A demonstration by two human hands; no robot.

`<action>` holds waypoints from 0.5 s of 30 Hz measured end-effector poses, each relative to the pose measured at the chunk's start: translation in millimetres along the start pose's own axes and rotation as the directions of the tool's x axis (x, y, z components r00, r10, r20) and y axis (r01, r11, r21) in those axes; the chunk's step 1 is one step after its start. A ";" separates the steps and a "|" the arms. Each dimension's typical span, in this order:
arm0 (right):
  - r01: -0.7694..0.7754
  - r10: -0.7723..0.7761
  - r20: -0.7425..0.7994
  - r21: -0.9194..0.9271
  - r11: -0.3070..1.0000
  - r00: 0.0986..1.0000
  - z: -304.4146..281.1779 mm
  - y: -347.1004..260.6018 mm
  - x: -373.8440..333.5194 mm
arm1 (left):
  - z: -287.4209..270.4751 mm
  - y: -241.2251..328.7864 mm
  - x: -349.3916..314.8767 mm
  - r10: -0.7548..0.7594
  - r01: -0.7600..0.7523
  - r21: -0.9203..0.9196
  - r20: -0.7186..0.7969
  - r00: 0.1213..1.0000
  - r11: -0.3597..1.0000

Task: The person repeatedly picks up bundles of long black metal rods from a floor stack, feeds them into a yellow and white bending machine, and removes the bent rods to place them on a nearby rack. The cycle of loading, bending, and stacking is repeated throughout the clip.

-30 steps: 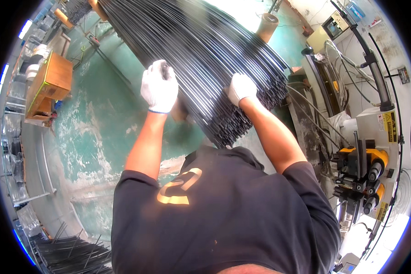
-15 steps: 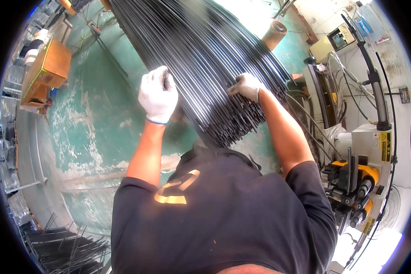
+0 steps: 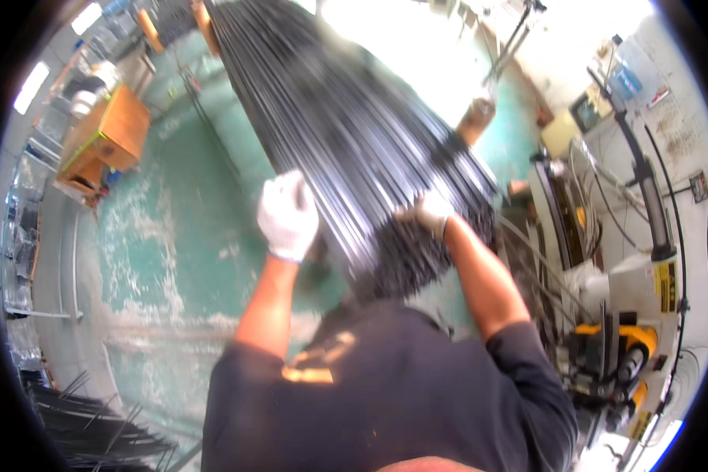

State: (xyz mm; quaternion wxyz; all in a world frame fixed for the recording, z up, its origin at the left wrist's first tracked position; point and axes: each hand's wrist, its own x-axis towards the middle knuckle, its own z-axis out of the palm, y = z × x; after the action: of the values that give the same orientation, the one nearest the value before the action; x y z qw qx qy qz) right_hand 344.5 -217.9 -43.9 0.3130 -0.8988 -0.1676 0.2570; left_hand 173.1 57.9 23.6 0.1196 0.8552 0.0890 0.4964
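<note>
Gloved hands working a big bundle of dark metal rods (image 3: 346,134)

The left hand (image 3: 288,216) is closing on the bundle's left edge, having crept nearer the ends; the right hand (image 3: 431,211), now buried among rod tips, is gripping some, beside the yellow machine (image 3: 613,354).

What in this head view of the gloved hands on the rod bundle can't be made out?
- Head view: left hand grip on the rod bundle is motion-blurred; single rods unclear.
- Right hand fingers are buried among the rod ends.
- Bundle's far end is cut off by the top rim.
- Yellow machine detail is bent at the rim.
</note>
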 end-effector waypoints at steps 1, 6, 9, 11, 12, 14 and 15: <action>-0.073 0.081 0.096 -0.080 0.994 0.992 -2.3 2.4 4.7 | -1.2 2.2 2.4 -0.006 0.006 -0.015 0.009 1.000 1.000; -0.177 0.133 0.202 0.219 0.959 0.970 -16.3 -38.0 -21.7 | -7.3 8.3 4.6 -0.107 0.106 0.026 0.044 0.993 0.994; -0.097 0.062 0.143 0.252 0.963 0.988 -11.5 -25.5 -21.6 | -9.2 10.4 5.8 -0.097 0.096 0.034 0.039 0.994 0.995; -0.097 0.059 0.115 0.360 0.928 0.992 -14.1 -28.2 -25.7 | -10.1 9.5 5.5 -0.101 0.099 0.053 0.041 0.994 0.994; -0.099 0.064 0.098 0.410 0.907 0.993 -17.4 -27.9 -29.6 | -9.3 10.4 4.8 -0.099 0.097 0.046 0.034 0.995 0.994; -0.180 -0.007 0.258 0.692 0.699 0.966 -14.9 -10.0 -21.2 | -7.3 11.7 4.3 -0.095 0.094 0.031 0.019 0.995 0.995; -0.223 -0.010 0.301 0.730 0.646 0.954 -21.7 -23.1 -33.1 | -7.5 10.0 3.3 -0.092 0.091 0.032 0.022 0.996 0.995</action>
State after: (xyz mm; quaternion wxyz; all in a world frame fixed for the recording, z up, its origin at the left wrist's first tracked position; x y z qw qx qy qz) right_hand 326.6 -226.2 -2.4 0.6159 -0.6494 -0.0336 0.4447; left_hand 168.5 50.1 32.9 0.1300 0.8578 0.1344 0.4787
